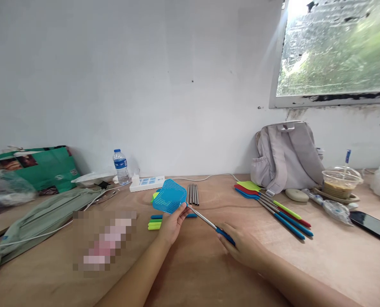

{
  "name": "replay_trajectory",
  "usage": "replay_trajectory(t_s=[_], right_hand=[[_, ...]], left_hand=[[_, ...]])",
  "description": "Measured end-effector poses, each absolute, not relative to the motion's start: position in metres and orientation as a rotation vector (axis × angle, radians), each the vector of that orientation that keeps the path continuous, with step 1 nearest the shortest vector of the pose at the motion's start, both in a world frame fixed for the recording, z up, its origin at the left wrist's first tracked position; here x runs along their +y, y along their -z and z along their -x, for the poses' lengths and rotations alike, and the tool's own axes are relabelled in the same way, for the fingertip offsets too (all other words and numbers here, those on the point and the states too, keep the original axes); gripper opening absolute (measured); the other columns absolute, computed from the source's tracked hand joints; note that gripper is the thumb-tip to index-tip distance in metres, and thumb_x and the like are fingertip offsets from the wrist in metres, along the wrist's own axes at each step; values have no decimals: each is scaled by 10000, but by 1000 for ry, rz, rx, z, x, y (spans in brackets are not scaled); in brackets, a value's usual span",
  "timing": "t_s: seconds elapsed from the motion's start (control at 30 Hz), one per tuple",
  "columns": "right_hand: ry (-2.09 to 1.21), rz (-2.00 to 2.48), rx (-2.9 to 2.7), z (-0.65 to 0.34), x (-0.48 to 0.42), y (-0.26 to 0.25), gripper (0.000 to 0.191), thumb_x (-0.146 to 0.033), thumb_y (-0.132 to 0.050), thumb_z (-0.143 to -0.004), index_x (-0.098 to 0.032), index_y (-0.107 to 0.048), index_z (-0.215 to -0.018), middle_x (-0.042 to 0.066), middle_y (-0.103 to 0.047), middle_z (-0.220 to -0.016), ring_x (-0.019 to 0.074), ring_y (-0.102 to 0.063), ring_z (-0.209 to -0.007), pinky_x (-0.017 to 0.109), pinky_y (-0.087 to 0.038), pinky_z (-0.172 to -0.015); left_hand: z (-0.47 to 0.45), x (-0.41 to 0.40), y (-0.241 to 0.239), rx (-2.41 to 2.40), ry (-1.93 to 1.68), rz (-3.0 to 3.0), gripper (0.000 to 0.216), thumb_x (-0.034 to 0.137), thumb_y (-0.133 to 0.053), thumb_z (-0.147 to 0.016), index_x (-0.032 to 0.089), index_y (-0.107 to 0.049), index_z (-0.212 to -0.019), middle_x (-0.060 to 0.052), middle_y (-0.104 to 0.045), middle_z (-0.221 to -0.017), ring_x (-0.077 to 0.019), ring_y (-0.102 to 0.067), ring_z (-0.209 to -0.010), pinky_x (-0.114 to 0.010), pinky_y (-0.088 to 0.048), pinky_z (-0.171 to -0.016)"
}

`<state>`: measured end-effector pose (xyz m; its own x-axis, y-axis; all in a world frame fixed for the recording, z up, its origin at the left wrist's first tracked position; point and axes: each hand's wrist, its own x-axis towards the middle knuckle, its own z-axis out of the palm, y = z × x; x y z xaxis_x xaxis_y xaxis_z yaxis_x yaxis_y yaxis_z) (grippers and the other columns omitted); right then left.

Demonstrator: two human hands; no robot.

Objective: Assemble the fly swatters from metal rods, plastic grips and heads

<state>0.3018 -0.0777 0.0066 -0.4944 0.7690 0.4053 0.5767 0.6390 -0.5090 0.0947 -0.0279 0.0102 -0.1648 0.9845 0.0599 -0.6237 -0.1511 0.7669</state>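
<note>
Both hands hold a blue fly swatter [169,197] with a metal shaft, tilted above the table. My left hand [172,224] pinches it where the perforated head meets the shaft. Around its blue handle my right hand [237,243] is closed. Beyond the left hand lie loose blue and green handles [154,224], partly hidden by that hand and wrist. Several bare metal tubes [192,195] lie side by side behind the swatter. Another yellow-green head [155,196] peeks out from under the blue one. To the right rests a fanned group of fly swatters [273,209] in blue, red and yellow-green.
On the wooden table [190,273] a water bottle [121,167] and a power strip [147,183] stand by the wall. A grey backpack [284,157], an iced drink cup [340,185] and a phone [373,226] are at right. A grey-green bag [45,217] lies left.
</note>
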Motion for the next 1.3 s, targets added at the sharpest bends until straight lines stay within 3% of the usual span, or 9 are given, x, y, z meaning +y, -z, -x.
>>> replay_trajectory(t_s=[0.23,0.47,0.6,0.8,1.03,1.3], right_hand=[[-326,1063,-2282,-299,-81,-8,301,-242,-348,-867,-187,-544,-1089,79,-619,-883,171,-588,-745,260,-450,-653],[-159,1023,-2365,-302,-75,1,346,-263,-288,-895,-140,-530,-1110,93,-612,-805,165,-593,-665,237,-430,-569],[-98,1107,-2379,-300,-76,5,345,-257,-280,-897,-128,-533,-1092,95,-618,-812,162,-587,-623,238,-399,-537],[-316,1097,-2269,-293,-84,1,265,-264,-318,-891,-175,-556,-966,55,-615,-783,149,-565,-666,230,-386,-583],[-452,1001,-2186,-292,-85,1,254,-281,-310,-901,-182,-539,-950,49,-603,-778,143,-553,-678,233,-401,-619],[-452,976,-2180,-293,-77,6,259,-286,-321,-898,-174,-555,-894,58,-605,-764,145,-551,-661,236,-406,-608]], left_hand=[[-95,-32,-18,773,-1536,-595,70,27,-607,-675,96,-600,-682,-56,-676,-650,-147,-654,-627,-245,-551,-631],[-90,-33,-25,841,-1393,-589,141,19,-490,-770,76,-589,-687,-97,-678,-677,-169,-665,-652,-267,-560,-644],[-89,-31,-25,867,-1353,-663,125,30,-507,-770,75,-590,-688,-90,-678,-668,-184,-668,-664,-285,-563,-660],[-89,-33,-33,891,-1240,-733,112,34,-529,-763,71,-612,-698,-94,-689,-718,-191,-667,-737,-318,-546,-764],[-90,-36,-37,852,-1203,-890,44,118,-614,-724,92,-643,-742,-74,-698,-789,-197,-657,-809,-309,-527,-809],[-88,-33,-37,869,-1186,-1000,205,219,-740,-591,117,-637,-736,-66,-698,-783,-224,-649,-833,-346,-511,-819]])
